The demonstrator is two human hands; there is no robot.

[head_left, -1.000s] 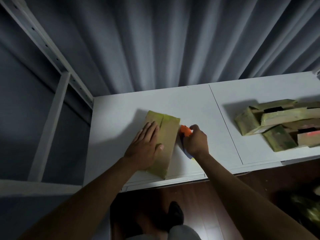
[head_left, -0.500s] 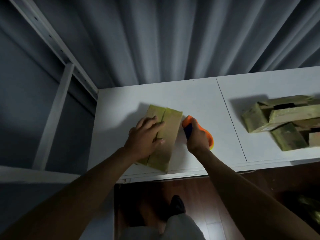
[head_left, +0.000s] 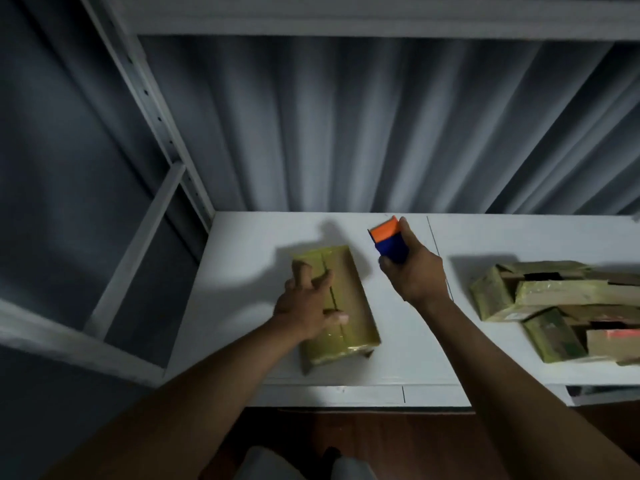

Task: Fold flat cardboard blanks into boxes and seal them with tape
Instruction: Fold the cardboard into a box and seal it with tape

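Observation:
A folded cardboard box (head_left: pixel 349 296) with glossy tape over its top seam lies on the white table (head_left: pixel 249 251), long side running away from me. My left hand (head_left: pixel 308 303) rests on the box's left half with fingers spread and slightly bent, thumb on the top. My right hand (head_left: pixel 412 271) is raised above the table to the right of the box and grips an orange and blue tape dispenser (head_left: pixel 389 239), its orange end pointing away from me.
A pile of several cardboard boxes (head_left: pixel 554 303) lies at the table's right. Grey curtains hang behind the table. White shelf uprights (head_left: pixel 152 109) stand at the left and a shelf beam (head_left: pixel 346 19) crosses overhead. Dark wood floor lies below the table's front edge.
My right hand has lifted the tape dispenser off the table beside the box and moved it up and away. My left hand has shifted from flat to spread fingers. The camera has tilted up.

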